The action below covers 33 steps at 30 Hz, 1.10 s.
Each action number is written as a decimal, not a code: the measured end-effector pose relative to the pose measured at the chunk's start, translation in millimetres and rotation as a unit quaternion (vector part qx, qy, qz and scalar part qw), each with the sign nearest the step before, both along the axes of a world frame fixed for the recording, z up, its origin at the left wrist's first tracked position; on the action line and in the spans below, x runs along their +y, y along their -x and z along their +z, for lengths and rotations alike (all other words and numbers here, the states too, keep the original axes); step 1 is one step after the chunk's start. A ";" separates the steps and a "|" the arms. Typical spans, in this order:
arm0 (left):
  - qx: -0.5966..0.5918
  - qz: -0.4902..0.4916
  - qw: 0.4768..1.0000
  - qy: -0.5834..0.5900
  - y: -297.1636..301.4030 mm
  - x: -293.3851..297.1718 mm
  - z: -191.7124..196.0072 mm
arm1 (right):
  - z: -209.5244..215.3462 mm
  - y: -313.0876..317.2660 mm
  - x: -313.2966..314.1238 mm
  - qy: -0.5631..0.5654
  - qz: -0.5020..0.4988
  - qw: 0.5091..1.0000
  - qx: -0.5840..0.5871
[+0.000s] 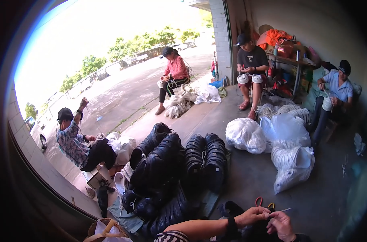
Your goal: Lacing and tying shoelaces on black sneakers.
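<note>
At the lower right my left hand (251,216) and my right hand (281,226) meet, fingertips pinched close together. What the left fingers hold is too small and dark to tell. My right hand is also closed, and a thin pale pointed piece (287,209) sticks out just above its fingers; I cannot tell which hand holds it. Just beyond the hands, a red loop (259,201) and an orange-yellow loop (271,206) stand up, shaped like handles. Dark material (248,232) lies beneath the hands, its form unclear.
Nested stacks of dark ribbed bundles (205,161) lie ahead. Clear bags of white pieces (246,135) sit right of them, a wicker basket (107,230) at lower left. Several seated people (252,60) work with white pieces and cords around the floor. A loaded table (290,60) stands behind.
</note>
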<state>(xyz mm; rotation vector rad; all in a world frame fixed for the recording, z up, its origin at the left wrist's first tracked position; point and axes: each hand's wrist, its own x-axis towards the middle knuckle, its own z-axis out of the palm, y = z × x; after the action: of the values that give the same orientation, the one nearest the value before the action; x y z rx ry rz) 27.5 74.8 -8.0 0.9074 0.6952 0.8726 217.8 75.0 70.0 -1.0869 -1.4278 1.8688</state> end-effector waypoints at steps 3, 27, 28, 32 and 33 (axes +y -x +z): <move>-0.041 0.025 0.999 -0.019 1.4 -13.2 7.5 | -4.6 18.3 -24.7 0.003 0.069 0.998 0.003; 0.139 0.349 0.927 -0.014 76.8 -25.2 59.3 | 1.6 -142.4 -25.0 -0.031 -0.442 0.855 0.269; 0.158 0.342 0.926 -0.001 80.6 -30.5 55.5 | -14.8 -157.9 -24.9 0.050 -0.515 0.799 0.306; 0.139 0.314 0.937 0.063 87.3 -42.3 39.5 | -73.7 -200.1 -25.5 0.133 -0.476 0.765 0.412; 0.142 0.311 0.938 0.063 87.6 -43.3 37.7 | -81.9 -196.2 -22.3 0.119 -0.485 0.778 0.382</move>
<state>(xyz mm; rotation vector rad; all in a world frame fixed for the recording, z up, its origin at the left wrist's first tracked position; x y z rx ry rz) -60.0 31.5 29.7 0.7072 1.3167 1.2472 414.0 52.7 -11.8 -0.7537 -0.0680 1.3909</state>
